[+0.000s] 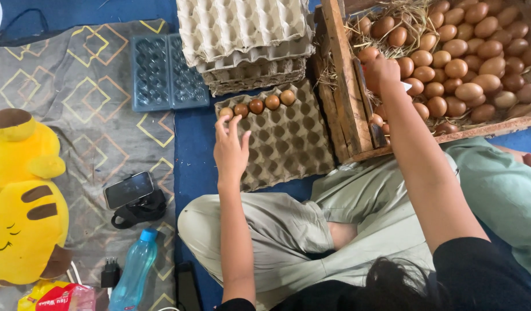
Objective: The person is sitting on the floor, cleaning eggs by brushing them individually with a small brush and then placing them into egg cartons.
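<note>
I sit cross-legged in front of a cardboard egg tray (pixel 288 144) lying on a blue mat. Several brown eggs (pixel 256 106) fill its far row. My left hand (pixel 229 147) hovers over the tray's left end with fingers spread, fingertips just beside the leftmost egg (pixel 226 112), holding nothing. My right hand (pixel 382 72) reaches into a wooden crate (pixel 345 86) lined with straw and piled with brown eggs (pixel 455 68). Its fingers curl down among the eggs at the crate's left side. The back of the hand hides what is under it.
A stack of empty cardboard trays (pixel 248 40) stands behind the tray, with a blue plastic egg tray (pixel 167 72) to its left. On the grey patterned cloth (pixel 75 86) lie a yellow plush toy (pixel 23 196), a phone (pixel 129 190), a blue bottle (pixel 136 270) and a charger plug (pixel 110 273).
</note>
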